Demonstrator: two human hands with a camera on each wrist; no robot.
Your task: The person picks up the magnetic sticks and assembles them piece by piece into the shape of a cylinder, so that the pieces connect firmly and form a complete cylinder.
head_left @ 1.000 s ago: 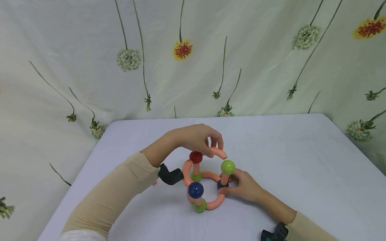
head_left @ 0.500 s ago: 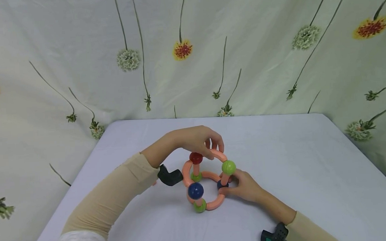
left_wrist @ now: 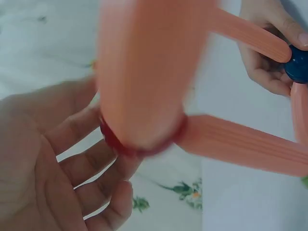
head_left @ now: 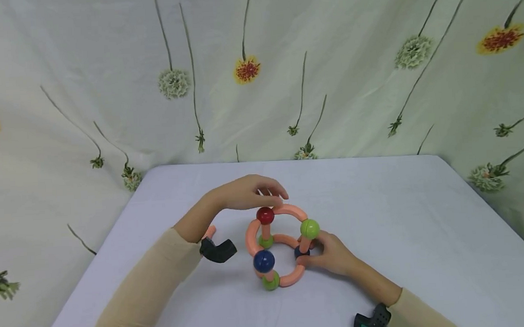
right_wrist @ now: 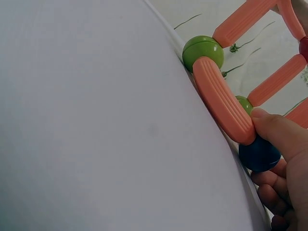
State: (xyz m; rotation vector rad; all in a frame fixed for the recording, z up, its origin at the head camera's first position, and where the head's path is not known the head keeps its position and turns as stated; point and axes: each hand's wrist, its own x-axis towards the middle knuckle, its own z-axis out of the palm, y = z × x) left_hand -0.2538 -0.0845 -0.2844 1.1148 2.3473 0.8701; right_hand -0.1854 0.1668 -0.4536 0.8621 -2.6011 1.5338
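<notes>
Right hand (head_left: 331,252) mostly hides the lower dark blue ball (head_left: 299,252).

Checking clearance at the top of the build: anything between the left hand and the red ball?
Nothing visible. The left hand hovers just above and behind the red ball, fingertips at the curved orange piece joined to it. The right hand holds the dark blue ball at the base, off to the side.

White table (head_left: 378,217), floral backdrop cloth (head_left: 108,67) behind it
</notes>
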